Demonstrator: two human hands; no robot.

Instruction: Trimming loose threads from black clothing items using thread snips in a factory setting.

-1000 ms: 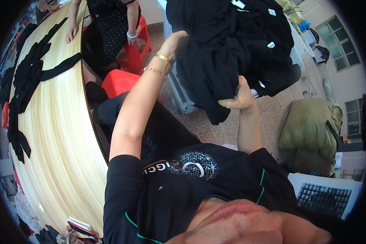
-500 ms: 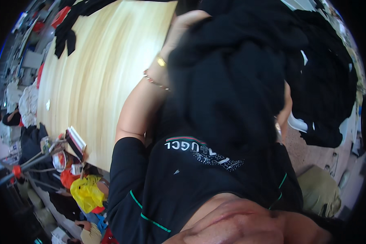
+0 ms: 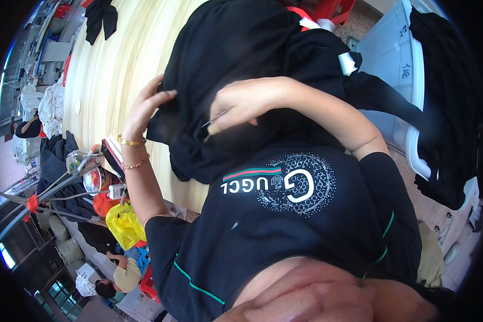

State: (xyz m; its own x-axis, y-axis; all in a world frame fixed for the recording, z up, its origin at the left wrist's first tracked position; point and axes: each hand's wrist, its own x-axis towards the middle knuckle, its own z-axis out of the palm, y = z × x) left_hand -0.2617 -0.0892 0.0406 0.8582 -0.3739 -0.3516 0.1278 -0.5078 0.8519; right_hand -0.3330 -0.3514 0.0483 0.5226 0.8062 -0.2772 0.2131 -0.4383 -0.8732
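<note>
The person is working on a heap of black cloth (image 3: 236, 40), which lies on the table (image 3: 126, 53) just before the body. The right hand (image 3: 244, 104) has the fingers closed around one slim metal tool (image 3: 216, 117), and its dark tip points down at a fold. The left hand (image 3: 142, 110) is at the cloth's left edge, with the thumb and the first finger spread apart. The step in hand seems to be close work on this fold with the tool; the next move probably calls for a steady fold and care with the tip. One heap is on the table, but how many garments are in it, one cannot tell. One large white tag (image 3: 347, 63) shows on its right side. To the right there is at least one pale bin (image 3: 378, 70), with more black cloth (image 3: 445, 107) over its rim.
</note>
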